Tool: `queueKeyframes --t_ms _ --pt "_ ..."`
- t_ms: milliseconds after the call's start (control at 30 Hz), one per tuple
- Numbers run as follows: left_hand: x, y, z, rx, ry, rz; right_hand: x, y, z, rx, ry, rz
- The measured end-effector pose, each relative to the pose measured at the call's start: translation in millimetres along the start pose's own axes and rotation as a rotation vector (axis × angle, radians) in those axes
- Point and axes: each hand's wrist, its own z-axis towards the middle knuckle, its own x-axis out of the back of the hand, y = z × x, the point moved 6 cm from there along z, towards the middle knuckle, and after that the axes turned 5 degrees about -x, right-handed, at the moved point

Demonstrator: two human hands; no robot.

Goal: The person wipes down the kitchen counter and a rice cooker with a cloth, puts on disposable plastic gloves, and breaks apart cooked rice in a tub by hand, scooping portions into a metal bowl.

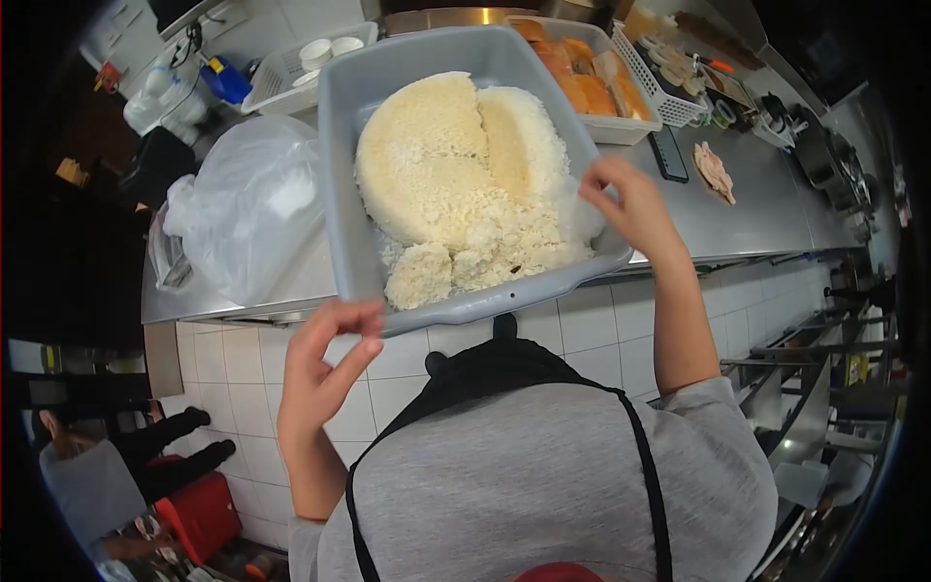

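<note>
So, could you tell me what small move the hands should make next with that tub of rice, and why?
Probably close both hands on the grey tub's rim. The left hand hangs just below its near edge and the right hand sits at its right rim, fingers pinched together at the edge, neither clearly gripping, while the rice mound is crumbling toward the near side.

Stainless steel counter point(766, 194) is running along the room, overhanging a white tiled front point(242, 388) with dark grout lines. More white tile is showing on the wall point(262, 19) at the top left. A white perforated basket point(669, 87) and a cream tray of orange-brown food point(592, 82) are sitting on the counter. A clear plastic bag point(247, 204) is bulging at the left end. Metal shelving point(824, 359) is standing at right. A red stool point(199, 514) is sitting on the floor, lower left. Lighting is looking even, edges going dark.
</note>
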Motion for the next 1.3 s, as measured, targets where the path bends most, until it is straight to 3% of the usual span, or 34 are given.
queueKeyframes --t_ms 33,133,267,300,400,467,633,700,733,800,833,933,967,1033,1100,1133,1200,1267,1300 --pt "-10 2 16 0.005 -0.019 -0.099 8 1 6 -0.109 0.045 0.276" --pt "-48 20 76 -0.09 -0.015 -0.339 12 -11 26 -0.065 0.156 0.535" --pt "-102 20 146 -0.055 -0.076 -0.139 -2 -24 56 0.054 0.107 0.748" --pt "-113 13 161 -0.066 -0.083 0.002 -5 -23 64 0.051 0.104 0.751" --pt "-119 -23 204 -0.022 -0.033 -0.077 -5 -15 87 0.153 0.059 0.814" --pt "-102 -34 221 -0.025 -0.017 -0.09 -9 -1 94 0.038 -0.002 0.735" --pt "-67 -40 233 -0.084 0.142 -0.091 -41 41 103 -0.021 -0.127 0.613" --pt "-51 -19 229 -0.555 0.514 0.353 -44 50 106 -0.144 -0.031 0.712" --pt "-54 -8 227 -0.569 0.508 0.348 -44 48 108 -0.146 -0.017 0.707" --pt "-69 -5 222 -0.295 0.38 0.116 -40 42 112 -0.163 0.121 0.728" --pt "-79 -5 225 -0.223 0.28 0.018 -43 40 113 -0.157 0.124 0.727" --pt "-85 -22 237 -0.125 0.248 0.044 -47 23 116 -0.084 0.103 0.878" --pt "-89 -28 238 -0.052 0.184 -0.072 -48 15 115 -0.059 0.076 0.908" --pt "-84 -39 245 -0.136 0.18 -0.135 -50 13 116 -0.046 0.055 0.937" --pt "-73 -40 243 -0.214 0.183 -0.199 -44 37 127 -0.125 0.241 0.841" --pt "-60 -30 239 -0.226 0.237 -0.044 -47 48 132 -0.123 0.244 0.839" --pt "-52 -24 233 -0.24 0.292 0.107 -54 60 138 -0.182 0.113 0.604" --pt "-63 -16 230 -0.391 0.134 0.246 -59 57 135 -0.213 0.048 0.561" --pt "-65 -18 225 -0.317 0.119 0.342 -63 50 130 -0.245 -0.021 0.522"
